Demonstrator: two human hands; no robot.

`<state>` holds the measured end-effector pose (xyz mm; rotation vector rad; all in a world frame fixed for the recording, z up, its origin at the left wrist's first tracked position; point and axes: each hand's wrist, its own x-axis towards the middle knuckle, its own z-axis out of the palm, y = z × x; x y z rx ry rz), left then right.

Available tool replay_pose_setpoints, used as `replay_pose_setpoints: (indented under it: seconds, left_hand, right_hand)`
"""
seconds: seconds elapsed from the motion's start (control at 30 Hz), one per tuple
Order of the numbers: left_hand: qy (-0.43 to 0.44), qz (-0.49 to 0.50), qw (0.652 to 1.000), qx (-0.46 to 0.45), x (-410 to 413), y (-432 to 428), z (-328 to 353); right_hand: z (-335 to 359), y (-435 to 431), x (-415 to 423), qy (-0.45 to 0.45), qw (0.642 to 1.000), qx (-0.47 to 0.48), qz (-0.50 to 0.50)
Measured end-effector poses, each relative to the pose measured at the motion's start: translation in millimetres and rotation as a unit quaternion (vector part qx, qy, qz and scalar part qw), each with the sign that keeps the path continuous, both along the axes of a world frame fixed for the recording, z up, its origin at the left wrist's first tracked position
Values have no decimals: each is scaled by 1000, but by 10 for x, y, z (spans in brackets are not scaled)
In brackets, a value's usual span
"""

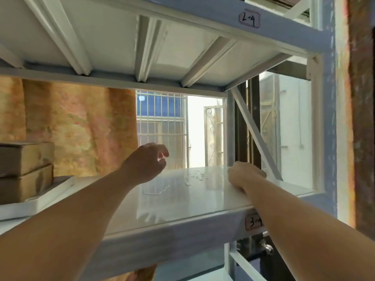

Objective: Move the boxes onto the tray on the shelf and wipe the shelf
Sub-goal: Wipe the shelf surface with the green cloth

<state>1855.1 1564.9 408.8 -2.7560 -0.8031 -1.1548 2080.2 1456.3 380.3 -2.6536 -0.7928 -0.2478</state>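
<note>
Two brown boxes (24, 171) lie stacked on a white tray (50, 196) at the left end of the glossy white shelf (182, 201). Water drops and a small puddle (156, 190) mark the shelf's middle and back. My left hand (147, 162) hovers above the wet patch, fingers loosely curled and apart, holding nothing. My right hand (244, 176) rests knuckles-up on the shelf near the back right post, fingers bent down. Whether anything lies under its palm is hidden.
The underside of the upper shelf (162, 47) with its ribs hangs close overhead. A diagonal brace (255, 134) and upright post (322, 128) close off the right side. An orange patterned curtain (81, 128) and a barred window (162, 126) stand behind.
</note>
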Motion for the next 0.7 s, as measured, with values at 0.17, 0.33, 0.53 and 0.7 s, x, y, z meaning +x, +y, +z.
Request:
replay_pose_setpoints:
  seconds: [0.17, 0.33, 0.53, 0.7]
  left_hand:
    - [-3, -4, 1000, -19, -23, -31, -33]
    - [-5, -30, 999, -25, -40, -98, -59]
    - [-93, -51, 990, -91, -93, -127, 9]
    - [-172, -83, 969, -159, -155, -107, 30]
  right_hand:
    - [65, -49, -147, -76, 993, 86, 26]
    - [234, 46, -433, 174, 903, 322, 224]
    - [354, 377, -1001, 486, 687, 426, 332]
    - [291, 562, -1158, 488, 649, 403, 423]
